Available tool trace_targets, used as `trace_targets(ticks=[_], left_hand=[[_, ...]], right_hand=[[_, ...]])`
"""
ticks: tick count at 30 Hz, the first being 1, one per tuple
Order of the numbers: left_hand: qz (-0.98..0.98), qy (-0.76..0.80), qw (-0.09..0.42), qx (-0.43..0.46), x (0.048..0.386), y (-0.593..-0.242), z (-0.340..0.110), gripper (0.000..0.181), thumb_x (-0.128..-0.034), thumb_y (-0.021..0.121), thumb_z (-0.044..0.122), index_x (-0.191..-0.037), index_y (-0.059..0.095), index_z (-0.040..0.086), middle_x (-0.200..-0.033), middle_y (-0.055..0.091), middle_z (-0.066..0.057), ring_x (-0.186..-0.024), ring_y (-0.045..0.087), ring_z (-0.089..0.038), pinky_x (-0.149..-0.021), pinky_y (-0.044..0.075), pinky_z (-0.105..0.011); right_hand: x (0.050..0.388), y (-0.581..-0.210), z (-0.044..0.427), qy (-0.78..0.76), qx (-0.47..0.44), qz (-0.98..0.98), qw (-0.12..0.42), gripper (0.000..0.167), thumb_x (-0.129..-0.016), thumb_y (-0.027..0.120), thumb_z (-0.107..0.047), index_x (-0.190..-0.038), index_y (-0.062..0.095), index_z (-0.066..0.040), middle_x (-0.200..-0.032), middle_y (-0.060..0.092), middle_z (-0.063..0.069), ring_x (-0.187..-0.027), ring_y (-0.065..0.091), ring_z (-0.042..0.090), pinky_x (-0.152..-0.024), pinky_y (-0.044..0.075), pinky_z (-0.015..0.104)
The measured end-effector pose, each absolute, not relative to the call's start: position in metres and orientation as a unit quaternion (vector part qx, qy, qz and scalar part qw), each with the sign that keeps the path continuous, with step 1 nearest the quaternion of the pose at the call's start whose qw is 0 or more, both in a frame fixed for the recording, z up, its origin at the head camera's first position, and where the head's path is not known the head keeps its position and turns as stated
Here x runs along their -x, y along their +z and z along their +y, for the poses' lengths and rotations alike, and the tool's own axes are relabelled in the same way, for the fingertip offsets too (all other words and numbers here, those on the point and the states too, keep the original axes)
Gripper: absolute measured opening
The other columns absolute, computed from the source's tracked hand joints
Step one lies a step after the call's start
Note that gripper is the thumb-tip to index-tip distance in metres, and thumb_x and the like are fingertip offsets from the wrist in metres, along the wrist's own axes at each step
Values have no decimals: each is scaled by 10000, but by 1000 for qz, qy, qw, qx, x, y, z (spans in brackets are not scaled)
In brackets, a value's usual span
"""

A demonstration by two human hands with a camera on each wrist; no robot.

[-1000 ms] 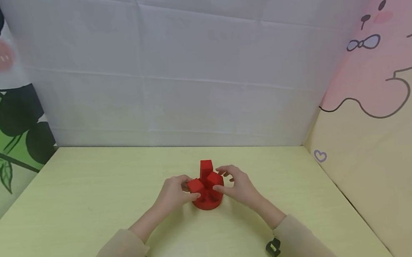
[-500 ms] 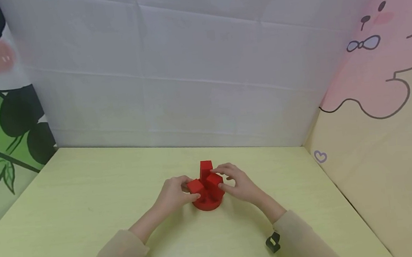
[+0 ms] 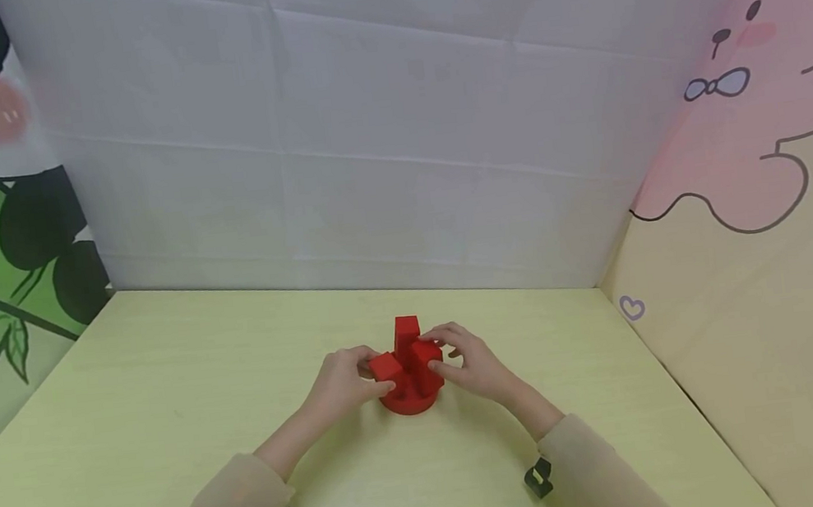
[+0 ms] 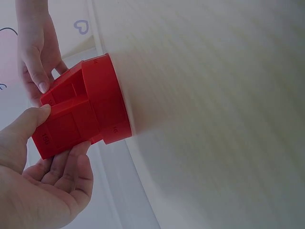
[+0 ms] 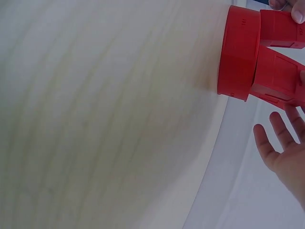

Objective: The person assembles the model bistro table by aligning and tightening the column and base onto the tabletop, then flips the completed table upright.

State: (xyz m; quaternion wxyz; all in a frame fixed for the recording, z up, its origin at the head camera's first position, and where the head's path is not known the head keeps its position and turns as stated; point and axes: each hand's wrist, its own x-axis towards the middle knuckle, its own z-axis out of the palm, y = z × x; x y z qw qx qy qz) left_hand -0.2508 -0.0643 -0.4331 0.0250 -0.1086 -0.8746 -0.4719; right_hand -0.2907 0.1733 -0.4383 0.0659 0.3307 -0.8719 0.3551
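Note:
A red round base stands on the table, with three red blocks rising from it. My left hand grips the left block, thumb on the near side and fingers behind. That block carries a printed number in the left wrist view. My right hand pinches the right block between thumb and index finger, its other fingers spread apart in the right wrist view. The rear block stands upright beyond, untouched as far as I can see. Where the blocks meet the base is partly hidden.
The pale wood-look table ends at a white cloth backdrop. A side panel with a pink bear drawing stands at the right, one with a panda drawing at the left. Black devices hang by both wrists.
My right hand has shifted its fingers onto the right block. That block has turned and moved slightly right. The left hand keeps its grip, nearly still.

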Motion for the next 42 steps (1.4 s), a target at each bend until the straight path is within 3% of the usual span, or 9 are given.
trace_targets(ticks=[5, 17, 25, 29, 34, 37, 42], left_hand=[[-872, -475, 28, 112, 252, -435, -65, 288, -724, 808, 142, -982, 687, 102, -821, 680, 40, -760, 631, -125, -681, 506, -268], [-869, -480, 29, 118, 254, -437, -65, 287, -723, 808, 145, -981, 688, 110, -810, 680, 55, -751, 638, -115, -674, 504, -271], [-869, -480, 29, 119, 254, -438, -65, 286, -725, 806, 143, -982, 688, 110, -808, 679, 55, -750, 637, -112, -673, 502, -272], [-869, -480, 29, 117, 255, -439, -65, 287, -721, 810, 141, -979, 688, 110, -804, 679, 54, -749, 636, -116, -677, 503, -272], [-869, -480, 28, 116, 256, -440, -65, 292, -719, 811, 144, -980, 688, 105, -803, 681, 52, -744, 636, -109, -687, 507, -271], [-869, -481, 28, 116, 256, -440, -66, 291, -720, 811, 146, -980, 689, 104, -805, 681, 53, -741, 634, -103, -691, 507, -270], [-867, -483, 31, 120, 256, -440, -66, 285, -717, 812, 142, -972, 690, 104, -800, 681, 52, -737, 636, -104, -686, 507, -272]], right_hand=[[289, -440, 172, 360, -275, -887, 85, 367, -830, 718, -161, -1176, 600, -133, -1074, 592, -10, -974, 559, 202, -803, 518, 436], [279, -443, 168, 382, -180, -900, 109, 381, -775, 781, -253, -1048, 552, -121, -845, 589, -41, -827, 562, 217, -668, 468, 273], [276, -443, 166, 364, -165, -911, 105, 468, -778, 777, -291, -1120, 509, -116, -832, 604, 46, -803, 547, 221, -616, 446, 260], [278, -440, 169, 350, -187, -914, 84, 575, -790, 762, -313, -1249, 482, -111, -932, 610, 62, -865, 563, 250, -649, 471, 302], [280, -435, 178, 340, -251, -905, 52, 615, -837, 719, -266, -1375, 440, -155, -1221, 555, 26, -1058, 528, 203, -835, 491, 424], [282, -433, 183, 325, -298, -896, 48, 586, -863, 688, -233, -1391, 439, -179, -1333, 506, 9, -1167, 487, 198, -902, 466, 447], [285, -432, 188, 285, -365, -884, 69, 522, -883, 641, -145, -1376, 471, -144, -1364, 502, 7, -1268, 440, 211, -1009, 408, 441]])
